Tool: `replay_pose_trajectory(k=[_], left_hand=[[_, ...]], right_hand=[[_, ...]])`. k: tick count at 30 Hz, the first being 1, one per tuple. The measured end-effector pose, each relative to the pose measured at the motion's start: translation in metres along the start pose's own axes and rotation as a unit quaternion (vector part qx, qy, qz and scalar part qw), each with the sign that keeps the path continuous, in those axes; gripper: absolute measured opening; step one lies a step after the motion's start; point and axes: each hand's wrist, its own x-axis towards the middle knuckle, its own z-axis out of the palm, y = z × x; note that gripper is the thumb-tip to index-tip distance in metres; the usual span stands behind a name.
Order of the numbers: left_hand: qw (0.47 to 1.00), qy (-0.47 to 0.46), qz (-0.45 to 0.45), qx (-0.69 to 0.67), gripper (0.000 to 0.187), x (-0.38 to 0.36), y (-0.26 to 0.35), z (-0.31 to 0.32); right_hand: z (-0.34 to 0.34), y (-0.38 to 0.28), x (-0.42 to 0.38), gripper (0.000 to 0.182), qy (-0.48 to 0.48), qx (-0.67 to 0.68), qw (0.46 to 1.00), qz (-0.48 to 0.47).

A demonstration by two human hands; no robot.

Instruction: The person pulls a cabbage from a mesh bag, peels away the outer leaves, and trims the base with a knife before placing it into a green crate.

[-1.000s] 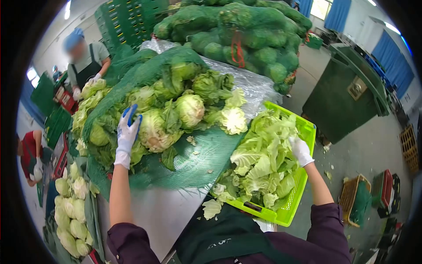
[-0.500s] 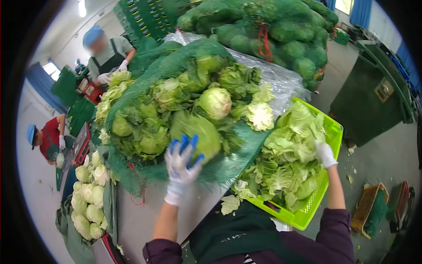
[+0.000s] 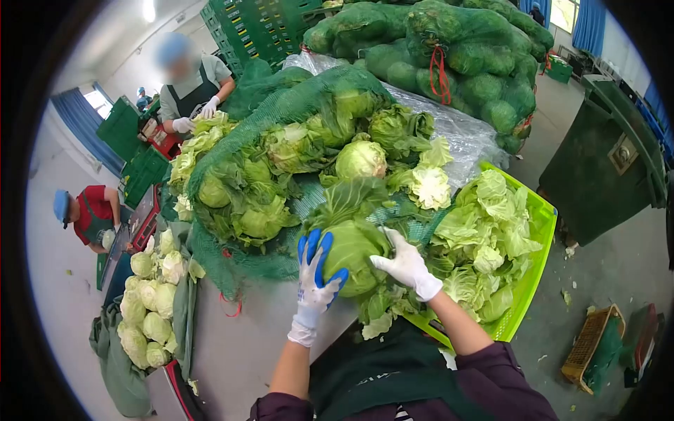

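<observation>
A green cabbage with loose outer leaves is between my two hands, just above the near edge of the table. My left hand, in a white glove with blue-coated fingers, grips its left side with the fingers spread around it. On the opposite side, my right hand in a white glove presses its thumb and fingers against the leaves. Whether a small tool is in the right hand, I cannot make out. Behind the cabbage lies an opened green net sack with several more cabbages in it.
A lime-green crate of loose leaves stands at my right. Trimmed cabbages are piled at the left. Full net sacks are stacked behind, with a green bin at right. Two co-workers stand at the left.
My right hand has moved left from the leaf crate to the cabbage. The cabbage under my left hand has come nearer to me, out of the pile. The view has shifted slightly.
</observation>
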Motion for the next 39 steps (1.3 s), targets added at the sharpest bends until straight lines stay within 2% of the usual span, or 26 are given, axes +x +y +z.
replay_pose_trajectory(k=[3, 4, 6, 7, 8, 10, 12, 13, 14, 16, 18, 19, 20, 21, 22, 24, 25, 27, 30, 31, 32, 34, 35, 36, 38, 39], left_hand=[[0.993, 0.049, -0.077, -0.073, 0.059, -0.030, -0.009, -0.010], [0.985, 0.072, -0.114, -0.108, 0.058, -0.041, -0.019, -0.014], [0.985, 0.058, -0.123, -0.104, 0.060, -0.065, -0.038, -0.017], [0.939, 0.067, -0.193, -0.278, 0.062, -0.070, -0.037, -0.016], [0.857, 0.074, -0.254, -0.442, 0.064, -0.069, -0.031, -0.015], [0.830, 0.052, -0.286, -0.476, 0.063, -0.063, -0.023, -0.016], [0.855, 0.031, -0.168, -0.490, 0.060, -0.056, -0.029, -0.008], [0.771, 0.051, -0.219, -0.596, 0.057, -0.054, -0.033, -0.006], [0.774, 0.058, -0.215, -0.593, 0.057, -0.050, -0.032, -0.002], [0.625, 0.064, -0.218, -0.747, 0.054, -0.038, -0.026, 0.012], [0.599, 0.059, -0.210, -0.771, 0.055, -0.025, -0.025, 0.020], [0.853, 0.057, -0.053, -0.516, 0.057, -0.014, -0.031, 0.024], [0.975, 0.047, 0.115, -0.183, 0.060, 0.005, -0.024, 0.023], [0.906, -0.010, -0.127, -0.404, 0.052, 0.016, -0.017, 0.013], [0.868, -0.036, -0.126, -0.478, 0.055, 0.029, -0.001, 0.010], [0.990, -0.101, -0.056, -0.085, 0.060, 0.049, 0.007, 0.019], [0.983, -0.132, -0.042, 0.122, 0.061, 0.056, 0.003, 0.038], [0.985, -0.101, -0.039, 0.134, 0.060, 0.064, 0.035, 0.043], [0.989, -0.087, -0.028, 0.120, 0.062, 0.065, 0.007, 0.042], [0.997, -0.052, -0.034, -0.038, 0.060, 0.058, -0.023, 0.045], [0.980, -0.014, -0.041, -0.196, 0.059, 0.050, -0.044, 0.046], [0.894, 0.043, -0.130, -0.426, 0.061, 0.034, -0.061, 0.039], [0.877, 0.042, -0.154, -0.453, 0.059, 0.033, -0.071, 0.041], [0.877, 0.041, -0.155, -0.452, 0.059, 0.034, -0.074, 0.045], [0.988, 0.034, -0.046, -0.140, 0.057, 0.044, -0.073, 0.056], [0.997, 0.037, -0.047, -0.051, 0.055, 0.048, -0.052, 0.058]], right_hand=[[0.009, -0.002, 0.013, 0.048, -0.017, 0.058, 0.995, 0.083], [0.020, 0.020, 0.023, 0.032, 0.055, -0.013, 0.997, 0.052], [0.009, 0.009, 0.031, 0.025, 0.026, 0.249, 0.958, 0.140], [-0.001, -0.012, 0.030, 0.019, 0.006, 0.236, 0.948, 0.215], [0.008, -0.015, 0.030, 0.019, 0.004, 0.235, 0.948, 0.213], [0.036, -0.026, 0.024, 0.020, -0.019, 0.157, 0.987, 0.029], [0.041, -0.041, 0.020, 0.025, 0.027, 0.156, 0.987, -0.012], [0.038, -0.052, 0.021, 0.028, 0.041, 0.145, 0.987, -0.045], [0.033, -0.067, 0.019, 0.031, 0.055, 0.136, 0.986, -0.077], [0.009, -0.097, 0.014, 0.035, 0.029, 0.077, 0.994, -0.077], [-0.007, -0.109, 0.016, 0.033, 0.048, 0.056, 0.992, -0.107], [-0.012, -0.102, 0.020, 0.031, 0.072, 0.031, 0.991, -0.108], [-0.028, -0.122, 0.017, 0.030, 0.054, 0.066, 0.995, -0.053], [-0.039, -0.130, 0.021, 0.030, 0.045, 0.068, 0.997, -0.013], [-0.046, -0.132, 0.022, 0.030, 0.036, 0.073, 0.996, 0.030], [-0.043, -0.113, 0.028, 0.025, 0.051, 0.100, 0.994, 0.009], [-0.045, -0.112, 0.029, 0.024, 0.068, 0.076, 0.995, 0.011], [-0.063, -0.111, 0.035, 0.020, 0.109, -0.001, 0.994, 0.003], [-0.110, -0.065, 0.052, 0.017, 0.144, 0.299, 0.929, 0.162], [-0.125, -0.009, 0.051, 0.019, 0.103, 0.457, 0.882, 0.043], [-0.145, 0.040, 0.050, 0.020, 0.111, 0.469, 0.871, 0.097], [-0.165, 0.110, 0.048, 0.028, 0.226, 0.407, 0.875, 0.130], [-0.184, 0.138, 0.047, 0.040, 0.207, 0.166, 0.919, 0.293], [-0.182, 0.138, 0.036, 0.038, 0.266, -0.241, 0.898, 0.254], [-0.156, 0.082, 0.017, 0.063, 0.271, -0.321, 0.881, 0.216], [-0.138, 0.049, 0.007, 0.074, 0.240, -0.271, 0.915, 0.177]])
